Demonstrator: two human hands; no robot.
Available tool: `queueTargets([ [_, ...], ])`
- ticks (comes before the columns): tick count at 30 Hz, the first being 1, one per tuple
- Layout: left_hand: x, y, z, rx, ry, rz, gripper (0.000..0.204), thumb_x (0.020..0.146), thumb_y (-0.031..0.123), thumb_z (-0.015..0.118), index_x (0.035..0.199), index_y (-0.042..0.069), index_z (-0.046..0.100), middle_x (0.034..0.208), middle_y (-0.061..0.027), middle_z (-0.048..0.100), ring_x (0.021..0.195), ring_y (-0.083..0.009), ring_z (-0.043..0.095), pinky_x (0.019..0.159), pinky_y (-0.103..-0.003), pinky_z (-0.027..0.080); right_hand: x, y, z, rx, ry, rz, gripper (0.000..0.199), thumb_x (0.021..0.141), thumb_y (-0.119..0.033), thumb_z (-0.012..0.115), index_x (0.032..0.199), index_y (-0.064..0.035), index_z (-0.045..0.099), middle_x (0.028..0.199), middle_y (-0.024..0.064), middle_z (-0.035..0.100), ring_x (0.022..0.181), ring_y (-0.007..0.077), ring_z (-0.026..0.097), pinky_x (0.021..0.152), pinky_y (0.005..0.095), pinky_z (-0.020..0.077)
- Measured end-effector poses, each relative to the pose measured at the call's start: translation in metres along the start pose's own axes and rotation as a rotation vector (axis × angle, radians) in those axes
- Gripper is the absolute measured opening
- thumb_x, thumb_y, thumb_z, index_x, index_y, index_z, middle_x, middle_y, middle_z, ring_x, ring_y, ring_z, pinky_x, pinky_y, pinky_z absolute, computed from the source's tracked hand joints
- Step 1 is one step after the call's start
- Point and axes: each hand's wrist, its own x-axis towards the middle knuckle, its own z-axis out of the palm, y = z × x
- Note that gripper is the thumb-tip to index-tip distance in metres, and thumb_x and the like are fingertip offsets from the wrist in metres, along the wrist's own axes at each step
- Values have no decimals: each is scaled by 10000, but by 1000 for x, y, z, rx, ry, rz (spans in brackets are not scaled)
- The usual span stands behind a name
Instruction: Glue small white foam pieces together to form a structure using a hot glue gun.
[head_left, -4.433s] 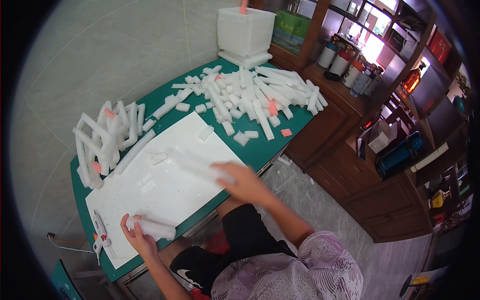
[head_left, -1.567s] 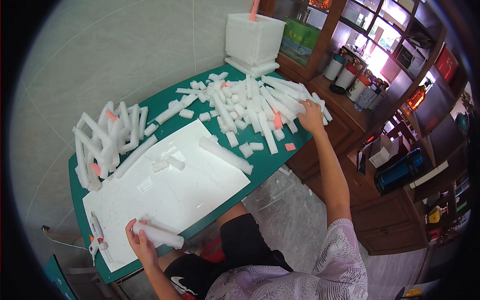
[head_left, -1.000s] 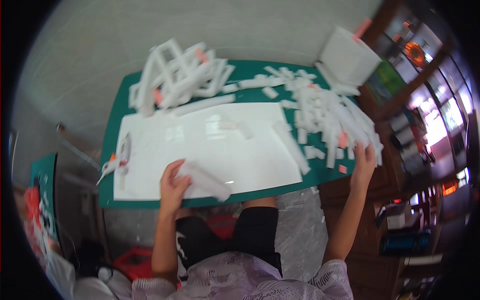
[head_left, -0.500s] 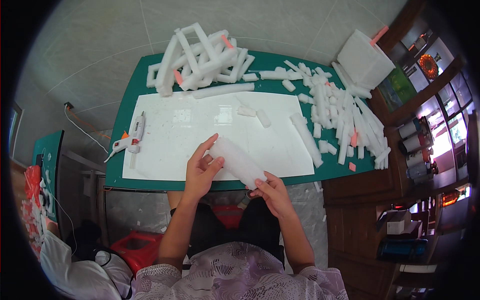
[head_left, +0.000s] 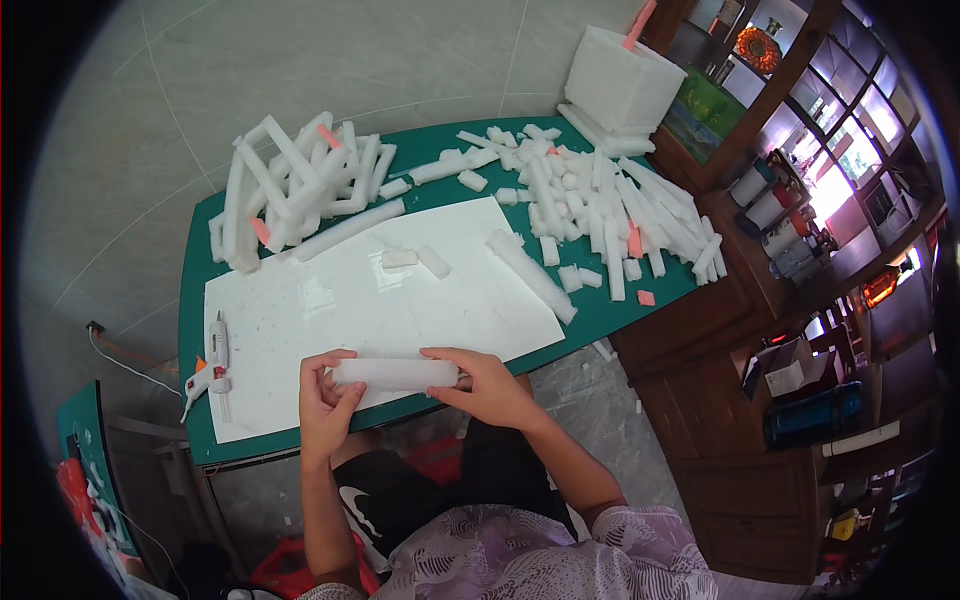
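Between my two hands I hold a white foam strip (head_left: pixel 398 373) level above the near edge of the white board (head_left: pixel 290 370). My left hand (head_left: pixel 326 400) grips its left end, thumb on the near side. My right hand (head_left: pixel 480 385) closes on the right end with fingers on top and thumb below. Two short foam pieces (head_left: pixel 432 262) lie on the board beyond, and a longer foam strip (head_left: pixel 532 277) rests across its right edge. A white glue gun (head_left: pixel 214 368) stands at the board's left side.
Glued foam frames (head_left: pixel 290 185) are heaped at the back left of the green table (head_left: pixel 200 270). Loose foam strips (head_left: pixel 600 205) cover its right side, some pieces pink. A white foam block (head_left: pixel 622 90) stands at the far right corner, beside a dark wooden cabinet (head_left: pixel 690 340).
The foam strip has turned from slanting down rightward to nearly level, and both hands still hold it. My view has swung toward the right, shifting the table leftward and tilting it.
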Motion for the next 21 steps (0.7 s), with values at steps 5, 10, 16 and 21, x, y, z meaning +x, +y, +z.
queueTargets([
  [5,3,17,-20,655,-144,54,400,814,-48,709,1193,-13,586,1184,-151,629,1075,-256,635,919,-354,515,29,4,-7,-305,-117,-93,507,872,-134,719,1329,14,555,1157,178,642,1017,259,667,873,347,570],
  [10,-7,4,-33,752,-56,-67,403,791,10,766,1169,-23,629,1164,-157,661,1035,-273,639,918,-348,492,25,-8,-27,-358,-199,-226,629,891,-208,702,1447,-54,452,1375,149,511,1174,280,571,962,381,517],
  [16,-5,2,-31,825,29,-36,375,813,4,752,1163,-28,622,1164,-148,638,1049,-231,600,915,-312,466,-27,26,-161,-596,491,-37,434,868,-67,662,1295,-47,593,1251,123,638,1028,228,636,804,333,544],
  [21,-4,-9,-34,796,27,-41,367,817,-16,734,1164,-29,617,1143,-137,620,1036,-221,584,914,-310,459,-32,68,-208,-1086,746,-113,466,845,-32,652,1304,-32,574,1230,186,614,1060,331,612,875,377,505],
])
